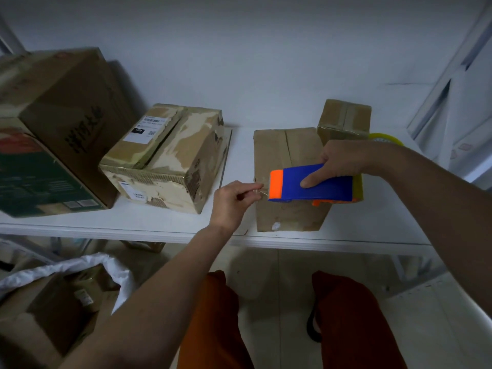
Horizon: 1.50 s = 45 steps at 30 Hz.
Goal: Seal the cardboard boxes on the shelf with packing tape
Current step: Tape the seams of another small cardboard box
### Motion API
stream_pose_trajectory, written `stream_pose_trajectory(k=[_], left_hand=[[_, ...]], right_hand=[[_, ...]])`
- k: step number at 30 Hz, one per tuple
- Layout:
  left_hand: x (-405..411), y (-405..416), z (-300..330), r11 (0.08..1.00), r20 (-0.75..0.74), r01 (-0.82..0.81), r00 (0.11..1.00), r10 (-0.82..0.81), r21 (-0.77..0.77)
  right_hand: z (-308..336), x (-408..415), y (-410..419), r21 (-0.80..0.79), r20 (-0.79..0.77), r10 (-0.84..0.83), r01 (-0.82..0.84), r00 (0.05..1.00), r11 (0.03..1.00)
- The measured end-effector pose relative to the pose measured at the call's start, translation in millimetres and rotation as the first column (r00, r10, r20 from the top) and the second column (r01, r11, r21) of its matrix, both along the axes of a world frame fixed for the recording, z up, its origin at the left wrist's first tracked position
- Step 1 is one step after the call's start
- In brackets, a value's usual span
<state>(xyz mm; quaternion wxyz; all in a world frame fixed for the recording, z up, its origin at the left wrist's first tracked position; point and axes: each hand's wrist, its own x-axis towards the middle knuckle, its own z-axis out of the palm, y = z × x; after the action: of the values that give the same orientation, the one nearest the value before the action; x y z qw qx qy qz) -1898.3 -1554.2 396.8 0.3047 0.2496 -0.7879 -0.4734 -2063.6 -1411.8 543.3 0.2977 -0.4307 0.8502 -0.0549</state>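
A blue and orange tape dispenser (pixel 314 186) is held in my right hand (pixel 346 161), hovering over a flat brown cardboard box (pixel 287 153) near the shelf's front edge. The box's top flaps are closed, with a seam running front to back. My left hand (pixel 234 201) pinches the clear tape end (pixel 262 193) just off the dispenser's orange nose, at the box's left edge. A smaller taped box (pixel 344 119) stands behind it. A worn box with labels (pixel 170 155) lies to the left.
Two large boxes (pixel 61 102) are stacked at the far left of the white shelf (pixel 159 222). A yellowish tape roll (pixel 386 139) lies behind my right wrist. Below the shelf are more boxes with white wrapping (pixel 53 302). A shelf post (pixel 452 75) rises at the right.
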Motion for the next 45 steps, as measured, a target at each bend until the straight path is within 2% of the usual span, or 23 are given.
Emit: stream_pose_trajectory(k=[3,8,10,12,15,19,23,26,32,39,45], left_hand=[[0.9,-0.6,-1.6,1.000,0.029,0.005,1.000,-0.005,0.015],[0.9,4.3,-1.5,0.996,0.117,0.006,0.993,0.005,-0.094],[5.1,3.6,0.3,0.984,0.128,0.057,0.991,-0.035,-0.171],[11.4,3.0,0.4,0.942,0.139,0.117,0.987,-0.076,-0.313],[13.3,-0.6,-0.1,0.891,0.107,0.112,0.992,-0.072,-0.441],[2.3,-9.8,5.4,0.894,0.039,0.066,0.998,-0.054,-0.443],[-4.5,-11.6,7.3,0.913,0.038,0.086,0.996,-0.077,-0.399],[-11.4,-15.1,6.7,0.938,0.055,0.035,0.998,-0.017,-0.346],[-12.5,-11.5,-0.3,0.826,0.096,0.103,0.994,-0.060,-0.555],[-16.6,-10.6,-13.2,0.818,0.073,0.020,0.997,0.027,-0.575],[-14.8,-8.4,-13.2,0.804,0.106,0.041,0.994,0.028,-0.593]], right_hand=[[-1.3,-0.2,-1.0,-0.002,0.000,-0.007,0.007,1.000,1.000],[-2.9,-2.5,-0.1,0.000,0.013,-0.013,0.013,1.000,1.000],[-2.8,-3.4,1.0,-0.004,0.032,-0.017,0.017,0.999,1.000],[-2.7,-3.6,1.7,-0.009,0.037,-0.017,0.018,0.999,1.000],[-2.5,-2.8,1.6,-0.017,0.041,-0.015,0.016,0.999,1.000],[-3.0,-2.7,1.3,-0.014,0.040,-0.012,0.012,0.999,1.000],[-3.5,-4.1,2.3,0.005,0.037,-0.009,0.009,0.999,1.000],[-4.5,-3.6,1.5,-0.002,0.016,-0.016,0.016,1.000,1.000],[-5.9,-2.6,1.0,0.018,-0.039,-0.015,0.016,0.999,1.000],[-14.9,-8.2,-0.5,0.071,-0.063,-0.028,0.032,0.998,0.997],[-15.8,-9.1,6.9,0.085,-0.055,-0.009,0.013,0.998,0.996]])
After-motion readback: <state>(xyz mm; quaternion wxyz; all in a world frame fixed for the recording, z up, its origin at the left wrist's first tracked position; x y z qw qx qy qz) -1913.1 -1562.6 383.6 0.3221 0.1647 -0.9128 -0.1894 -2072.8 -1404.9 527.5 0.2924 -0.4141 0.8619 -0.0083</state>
